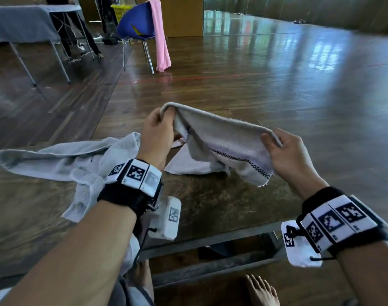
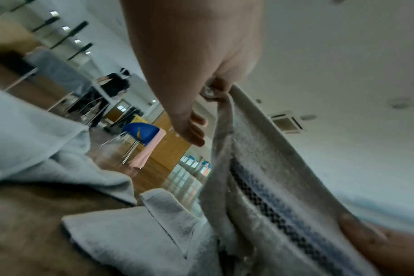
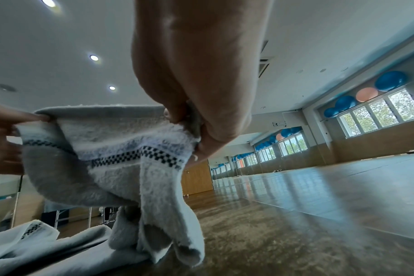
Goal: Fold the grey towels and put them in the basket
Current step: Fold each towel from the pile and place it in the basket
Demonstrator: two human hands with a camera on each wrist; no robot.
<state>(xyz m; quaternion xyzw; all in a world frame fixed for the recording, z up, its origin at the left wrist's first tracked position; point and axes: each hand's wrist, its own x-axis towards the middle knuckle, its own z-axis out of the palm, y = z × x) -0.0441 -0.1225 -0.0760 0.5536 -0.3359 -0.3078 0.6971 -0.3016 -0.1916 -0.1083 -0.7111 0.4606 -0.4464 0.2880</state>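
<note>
A small grey towel (image 1: 228, 142) with a dark checkered stripe hangs stretched between my two hands above the brown table (image 1: 210, 206). My left hand (image 1: 159, 127) pinches its left top corner and my right hand (image 1: 283, 149) pinches its right top corner. The towel's lower part droops onto the table. In the right wrist view the towel (image 3: 111, 149) hangs from my right hand (image 3: 189, 119). The left wrist view has the towel (image 2: 260, 177) hanging from my left hand (image 2: 215, 89). A second pale grey towel (image 1: 63, 160) lies crumpled on the table at the left. No basket is in view.
Beyond the table is a wide wooden floor (image 1: 277, 85). A blue chair (image 1: 135, 23) with a pink cloth (image 1: 160, 34) draped over it stands at the back. A cloth-covered table (image 1: 23, 23) and a standing person's legs are at the far left. My bare feet (image 1: 261, 290) show under the table.
</note>
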